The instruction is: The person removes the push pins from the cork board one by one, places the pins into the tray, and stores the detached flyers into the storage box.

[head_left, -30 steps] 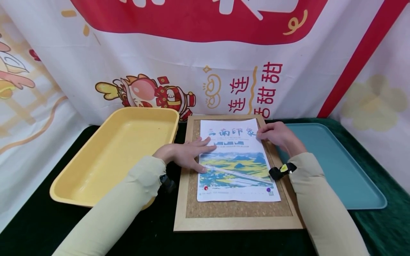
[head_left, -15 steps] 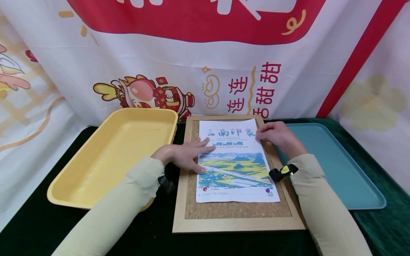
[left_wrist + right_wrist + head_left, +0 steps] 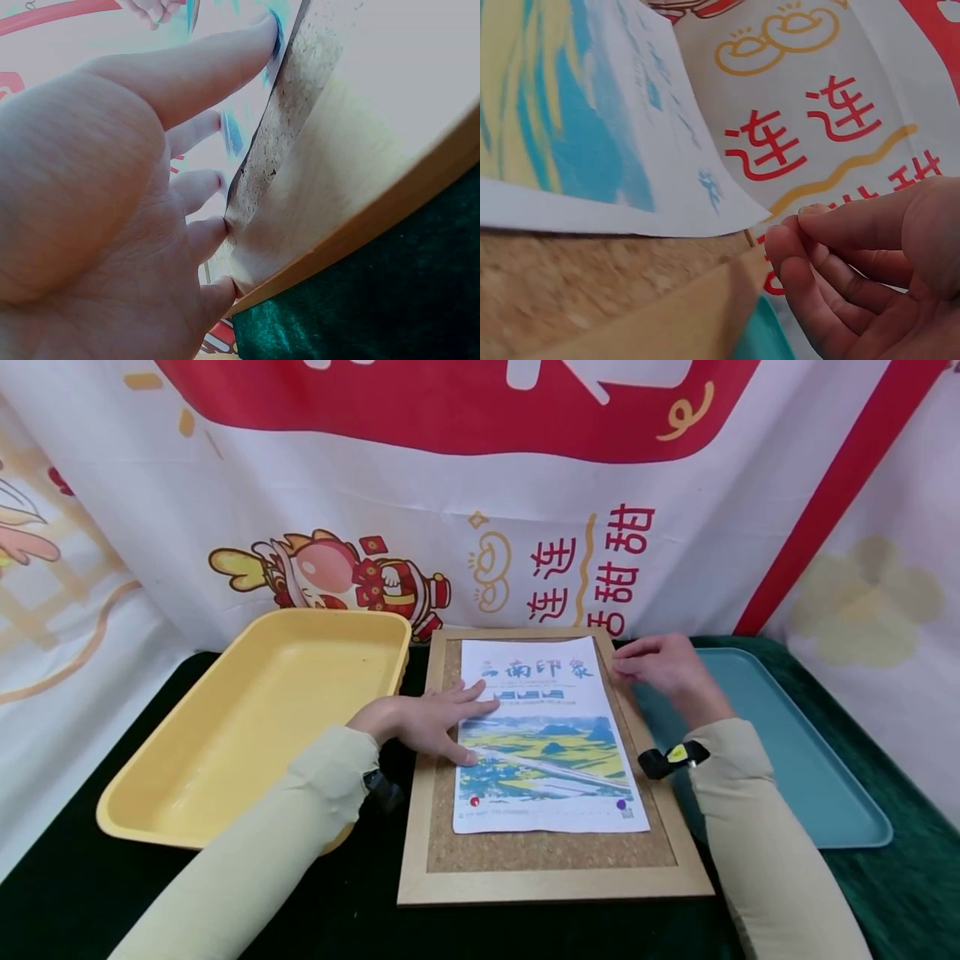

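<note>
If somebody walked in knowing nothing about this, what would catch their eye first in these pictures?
Probably the colourful printed sheet in the middle, lying on a wood-framed cork board. The left hand is spread over its left edge, while the right hand is just off its upper right corner. Next, perhaps, the big yellow tray on the left, the blue tray on the right and the boldly printed cloth behind.
</note>
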The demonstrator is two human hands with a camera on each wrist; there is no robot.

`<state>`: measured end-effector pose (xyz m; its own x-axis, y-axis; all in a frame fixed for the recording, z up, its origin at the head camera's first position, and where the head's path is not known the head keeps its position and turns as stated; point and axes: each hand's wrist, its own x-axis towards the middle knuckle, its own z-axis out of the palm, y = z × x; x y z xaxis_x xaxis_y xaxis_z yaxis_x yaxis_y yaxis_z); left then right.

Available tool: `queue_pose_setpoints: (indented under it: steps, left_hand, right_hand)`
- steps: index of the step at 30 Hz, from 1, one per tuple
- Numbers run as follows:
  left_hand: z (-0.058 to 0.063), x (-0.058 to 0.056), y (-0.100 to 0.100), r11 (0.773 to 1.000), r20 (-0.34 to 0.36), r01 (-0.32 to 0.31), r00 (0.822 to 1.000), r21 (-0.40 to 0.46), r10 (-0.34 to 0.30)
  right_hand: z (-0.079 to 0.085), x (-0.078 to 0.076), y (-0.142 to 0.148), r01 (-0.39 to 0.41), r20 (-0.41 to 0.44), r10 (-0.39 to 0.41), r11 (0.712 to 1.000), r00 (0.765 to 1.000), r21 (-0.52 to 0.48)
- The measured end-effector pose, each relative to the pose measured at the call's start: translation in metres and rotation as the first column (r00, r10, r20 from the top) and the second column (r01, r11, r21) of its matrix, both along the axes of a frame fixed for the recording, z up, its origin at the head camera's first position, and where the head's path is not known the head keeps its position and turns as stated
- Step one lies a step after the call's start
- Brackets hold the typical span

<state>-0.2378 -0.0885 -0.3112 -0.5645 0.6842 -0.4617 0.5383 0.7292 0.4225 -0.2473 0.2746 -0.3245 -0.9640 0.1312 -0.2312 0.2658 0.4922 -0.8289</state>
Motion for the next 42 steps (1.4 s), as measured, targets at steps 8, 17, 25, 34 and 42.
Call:
queue_pose_setpoints:
  steps: [8,17,25,34,42]
  left_hand:
    - [0.001,0.0,0.0,1.0,-0.001,0.003,1.0,0.006,-0.003]
    - [-0.002,-0.001,-0.001,1.0,0.009,-0.005,1.0,0.016,0.005]
    - [-0.001,0.0,0.0,1.0,0.004,-0.001,1.0,0.007,0.001]
    - [-0.001,-0.001,0.0,1.0,0.009,-0.007,1.0,0.011,0.007]
    - [-0.003,-0.002,0.0,1.0,0.005,-0.005,1.0,0.015,0.005]
  right_hand:
    - [0.008,0.005,0.021,0.048,-0.033,-0.047,0.999,0.998,0.022]
    - [0.007,0.007,0.039,0.073,-0.013,-0.072,0.997,0.997,0.033]
    - [-0.001,0.006,0.054,0.075,0.037,-0.077,0.994,0.996,0.074]
    - [-0.01,0.006,0.066,0.068,0.08,-0.078,0.991,0.994,0.116]
    - [-0.02,0.003,0.07,0.093,0.09,-0.107,0.985,0.99,0.146]
